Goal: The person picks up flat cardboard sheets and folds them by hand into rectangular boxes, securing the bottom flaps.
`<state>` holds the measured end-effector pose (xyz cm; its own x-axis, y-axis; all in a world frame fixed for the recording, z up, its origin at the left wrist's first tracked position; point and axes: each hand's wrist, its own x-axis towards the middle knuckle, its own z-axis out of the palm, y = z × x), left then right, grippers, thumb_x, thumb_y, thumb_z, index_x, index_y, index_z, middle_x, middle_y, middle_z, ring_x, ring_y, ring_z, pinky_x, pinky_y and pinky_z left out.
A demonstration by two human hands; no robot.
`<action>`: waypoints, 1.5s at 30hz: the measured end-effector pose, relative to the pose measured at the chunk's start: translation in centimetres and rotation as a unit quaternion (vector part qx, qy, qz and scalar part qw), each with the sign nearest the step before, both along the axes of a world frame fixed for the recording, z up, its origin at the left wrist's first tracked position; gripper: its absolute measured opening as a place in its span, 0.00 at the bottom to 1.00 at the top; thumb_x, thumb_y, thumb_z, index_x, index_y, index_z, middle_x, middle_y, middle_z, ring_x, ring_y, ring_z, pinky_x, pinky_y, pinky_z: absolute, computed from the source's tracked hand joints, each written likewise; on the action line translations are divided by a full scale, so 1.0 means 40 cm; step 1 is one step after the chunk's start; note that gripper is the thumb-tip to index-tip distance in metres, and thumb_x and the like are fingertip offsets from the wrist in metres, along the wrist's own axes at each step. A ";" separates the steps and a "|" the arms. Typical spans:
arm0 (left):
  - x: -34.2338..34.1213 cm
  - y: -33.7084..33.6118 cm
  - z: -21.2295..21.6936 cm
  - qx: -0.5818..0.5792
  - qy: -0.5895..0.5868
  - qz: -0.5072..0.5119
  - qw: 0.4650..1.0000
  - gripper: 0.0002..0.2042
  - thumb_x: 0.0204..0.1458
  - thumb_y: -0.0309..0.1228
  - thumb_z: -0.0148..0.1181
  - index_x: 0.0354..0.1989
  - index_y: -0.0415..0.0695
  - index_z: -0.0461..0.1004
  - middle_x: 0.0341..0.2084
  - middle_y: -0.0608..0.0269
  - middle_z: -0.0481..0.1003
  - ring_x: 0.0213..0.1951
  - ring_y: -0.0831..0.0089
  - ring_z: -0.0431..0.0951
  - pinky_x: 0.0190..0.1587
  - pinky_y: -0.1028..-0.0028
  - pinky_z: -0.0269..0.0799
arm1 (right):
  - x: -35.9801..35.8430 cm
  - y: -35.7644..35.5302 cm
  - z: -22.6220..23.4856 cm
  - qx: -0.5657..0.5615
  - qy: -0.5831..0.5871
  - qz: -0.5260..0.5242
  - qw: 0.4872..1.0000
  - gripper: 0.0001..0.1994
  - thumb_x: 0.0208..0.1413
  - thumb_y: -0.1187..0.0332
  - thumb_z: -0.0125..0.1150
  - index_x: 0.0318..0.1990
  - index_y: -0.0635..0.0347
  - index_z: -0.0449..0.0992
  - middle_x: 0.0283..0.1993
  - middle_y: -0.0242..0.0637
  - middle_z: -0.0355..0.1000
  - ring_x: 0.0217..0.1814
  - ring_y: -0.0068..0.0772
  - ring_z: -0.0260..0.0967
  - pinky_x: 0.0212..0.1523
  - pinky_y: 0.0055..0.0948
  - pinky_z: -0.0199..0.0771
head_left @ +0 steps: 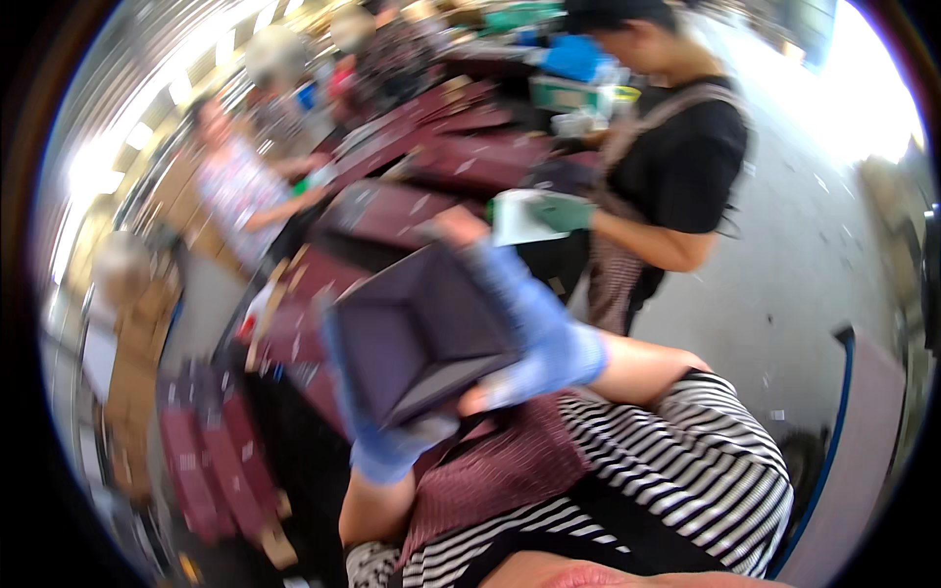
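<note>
The picture is motion-blurred. I hold a dark purple open box (417, 333) in front of my chest, its hollow side facing the camera. My left hand (377, 446), in a blue glove, grips the box's lower left edge. My right hand (529, 318), also in a blue glove, wraps the box's right side, with bare fingertips showing at top and bottom. I wear a black-and-white striped shirt and a maroon apron.
A long table (392, 211) with several maroon flat boxes runs away to the upper middle. A person in a black shirt and apron (676, 167) stands close on the right, holding white sheets. Other people work on the left. Maroon stacks (211, 461) lie lower left.
</note>
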<state>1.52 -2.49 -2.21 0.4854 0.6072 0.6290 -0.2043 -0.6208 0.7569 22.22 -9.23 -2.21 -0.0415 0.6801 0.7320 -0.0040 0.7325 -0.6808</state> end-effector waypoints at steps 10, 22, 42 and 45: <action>-0.046 0.001 -0.066 -0.097 0.053 -0.015 0.994 0.70 0.32 0.46 0.87 0.78 0.40 0.37 0.70 0.46 0.58 0.69 0.56 0.65 0.68 0.58 0.65 | -0.007 0.010 -0.087 -0.070 -0.093 0.017 0.993 0.67 0.42 0.61 0.86 0.80 0.60 0.33 0.81 0.44 0.44 0.81 0.37 0.46 0.77 0.39 0.50; -0.046 0.019 -0.013 -0.034 -0.008 -0.079 0.996 0.70 0.32 0.44 0.87 0.78 0.40 0.38 0.71 0.46 0.57 0.72 0.56 0.61 0.70 0.58 0.61 | 0.004 0.016 -0.061 -0.113 -0.041 0.095 0.988 0.67 0.41 0.60 0.86 0.80 0.62 0.35 0.82 0.46 0.42 0.82 0.39 0.44 0.77 0.40 0.49; -0.014 0.055 0.008 -0.119 -0.037 -0.047 0.991 0.65 0.44 0.51 0.79 0.79 0.38 0.34 0.75 0.48 0.51 0.74 0.56 0.56 0.73 0.59 0.53 | 0.025 0.099 -0.123 -0.210 0.019 0.109 0.971 0.58 0.40 0.62 0.85 0.76 0.61 0.50 0.69 0.40 0.64 0.70 0.33 0.62 0.68 0.39 0.65; -0.067 0.113 0.070 0.131 0.004 0.016 0.991 0.58 0.49 0.64 0.64 0.77 0.36 0.44 0.76 0.47 0.52 0.75 0.53 0.54 0.75 0.58 0.45 | 0.059 0.121 -0.121 -0.201 0.025 0.147 0.968 0.53 0.38 0.62 0.86 0.72 0.63 0.58 0.65 0.38 0.68 0.67 0.32 0.65 0.65 0.37 0.68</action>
